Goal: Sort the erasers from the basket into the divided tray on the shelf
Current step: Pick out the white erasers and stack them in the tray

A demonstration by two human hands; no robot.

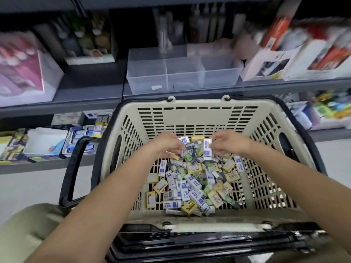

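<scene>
A beige slotted basket (197,114) holds a heap of small packaged erasers (191,185) in white-blue, yellow and green wrappers. Both my hands are inside it, over the far end of the heap. My left hand (167,145) is closed around a white-blue eraser (183,139) that sticks out past the fingers. My right hand (228,142) pinches the top of a long white-blue eraser (207,149) that hangs down. On the shelf just behind the basket stands a clear divided tray (182,73) with three compartments; a small white piece (156,87) lies in the left one.
The basket's black handles (73,171) hang down at the left and in front. Dark shelves carry boxed stationery on either side of the tray: pink boxes (22,69) at left, white boxes (275,61) at right. Lower shelves hold more packs.
</scene>
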